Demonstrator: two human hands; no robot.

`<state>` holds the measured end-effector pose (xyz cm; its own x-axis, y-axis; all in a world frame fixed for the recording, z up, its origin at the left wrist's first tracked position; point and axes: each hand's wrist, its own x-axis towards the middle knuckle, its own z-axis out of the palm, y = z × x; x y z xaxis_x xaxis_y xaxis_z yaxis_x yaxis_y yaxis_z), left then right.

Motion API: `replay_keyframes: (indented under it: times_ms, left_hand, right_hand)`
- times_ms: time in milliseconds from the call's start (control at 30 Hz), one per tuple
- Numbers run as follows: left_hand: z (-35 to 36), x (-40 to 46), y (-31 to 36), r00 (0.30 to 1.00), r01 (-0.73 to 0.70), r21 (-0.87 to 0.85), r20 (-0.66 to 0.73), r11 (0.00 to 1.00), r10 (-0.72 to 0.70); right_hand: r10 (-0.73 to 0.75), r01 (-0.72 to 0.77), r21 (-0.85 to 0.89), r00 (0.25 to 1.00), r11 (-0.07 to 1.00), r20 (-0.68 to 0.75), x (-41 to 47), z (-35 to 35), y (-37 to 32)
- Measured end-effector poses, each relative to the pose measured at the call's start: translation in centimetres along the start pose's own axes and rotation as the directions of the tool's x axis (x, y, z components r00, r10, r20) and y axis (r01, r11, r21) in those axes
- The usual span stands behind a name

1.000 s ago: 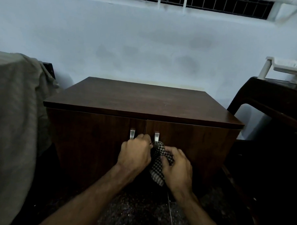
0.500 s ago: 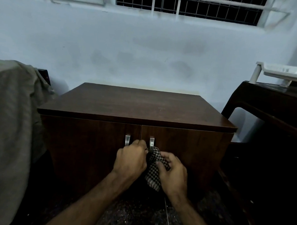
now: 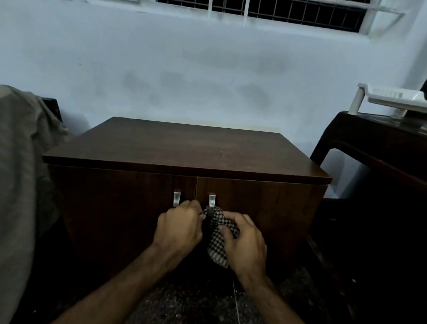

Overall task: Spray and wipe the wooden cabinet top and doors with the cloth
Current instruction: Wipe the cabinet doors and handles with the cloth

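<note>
- At 6 o'clock of the cabinet (image 3: pixel 183 148), both hands bunch the cloth (image 3: pixel 219 238) against the right handle (image 3: pixel 211 204).
- Left hand (image 3: pixel 179 230): fingers curled, pinching a cloth corner. Right hand (image 3: pixel 245 244): fingers curled round it.
- Risk: the soft checked weave may snag on the hooked metal handle, so a tug would pull the door (image 3: pixel 259 212) open.
- Cabinet: smooth, dark wood-grain, flat panels.

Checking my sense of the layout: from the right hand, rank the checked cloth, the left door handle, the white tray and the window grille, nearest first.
From the right hand:
1. Checked cloth, in its fingers.
2. Left door handle, up-left.
3. White tray, upper right.
4. Window grille, top of wall.
</note>
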<state>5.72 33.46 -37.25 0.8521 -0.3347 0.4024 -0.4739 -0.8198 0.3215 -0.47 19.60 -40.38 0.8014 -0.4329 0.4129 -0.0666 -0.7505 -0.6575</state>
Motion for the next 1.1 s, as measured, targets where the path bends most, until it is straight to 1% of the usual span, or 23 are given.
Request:
replay_keyframes:
  times_ms: [67,100,167,267,333,367,433,500,600,700,767,867,933,1000,1033,1100]
  left_hand:
    - [0.0,0.2,0.5,0.998,-0.055,0.023,0.017,0.998,0.054]
    - [0.2,0.1,0.8,0.998,-0.056,0.016,0.019,0.998,0.055]
    - [0.9,-0.4,0.9,1.000,-0.002,-0.045,-0.001,0.999,0.002]
    - [2.2,-1.4,0.5,0.990,0.124,-0.174,-0.049,0.977,-0.135]
    - [2.6,-2.0,0.3,0.980,0.179,-0.196,-0.047,0.964,-0.191]
    - [2.7,-2.1,0.2,0.980,0.182,-0.193,-0.047,0.964,-0.194]
    - [2.3,-1.9,0.2,0.987,0.151,-0.162,-0.033,0.975,-0.159]
    - [1.5,-1.1,0.0,0.995,0.098,-0.099,-0.022,0.990,-0.101]
    - [0.4,-0.4,-0.1,1.000,0.019,-0.042,-0.024,0.999,-0.020]
    - [-0.1,-0.4,0.2,0.998,-0.048,-0.018,-0.037,0.999,0.048]
    - [-0.3,-1.0,0.0,0.997,-0.039,-0.062,-0.071,0.997,0.035]
    - [0.4,-3.1,-0.9,0.996,0.023,-0.172,-0.078,0.985,-0.037]
    - [1.3,-4.3,-1.0,0.995,0.096,-0.235,-0.002,0.967,-0.099]
    - [2.1,-4.4,-0.9,0.983,0.183,-0.367,0.080,0.912,-0.165]
    - [2.3,-4.2,-1.1,0.978,0.207,-0.434,0.109,0.877,-0.177]
    - [2.4,-4.1,-1.5,0.976,0.207,-0.488,0.158,0.848,-0.147]
  right_hand:
    - [0.033,-0.033,-0.004,0.999,0.999,-0.014,-0.5,-0.1,0.7]
    - [0.042,-0.043,-0.020,0.999,0.999,-0.011,-0.5,-0.3,0.8]
    - [0.037,-0.037,-0.082,0.999,0.996,0.005,0.3,-0.9,0.0]
    - [-0.069,0.078,-0.211,0.996,0.974,0.050,2.3,-2.0,-2.1]
    - [-0.109,0.130,-0.272,0.990,0.953,0.091,2.5,-2.2,-2.9]
    - [-0.107,0.129,-0.272,0.990,0.954,0.094,2.3,-2.0,-2.8]
    - [-0.069,0.078,-0.201,0.996,0.976,0.052,1.5,-1.4,-2.1]
    - [-0.010,0.011,-0.071,1.000,0.997,0.011,0.9,-0.5,-0.8]
    - [0.096,-0.097,0.049,0.995,0.994,0.019,0.2,0.6,0.9]
    - [0.158,-0.157,0.156,0.987,0.975,0.006,-0.2,1.3,1.4]
    - [0.194,-0.191,0.206,0.981,0.960,0.006,-0.6,1.5,1.5]
    - [0.287,-0.287,0.214,0.957,0.934,0.030,-2.3,2.2,2.8]
    - [0.337,-0.337,0.220,0.941,0.915,0.038,-3.8,2.6,3.8]
    - [0.345,-0.346,0.251,0.937,0.904,0.050,-4.6,2.5,4.0]
    - [0.326,-0.330,0.274,0.943,0.903,0.063,-4.7,2.3,3.8]
    - [0.257,-0.279,0.332,0.960,0.901,0.108,-4.9,1.5,3.3]
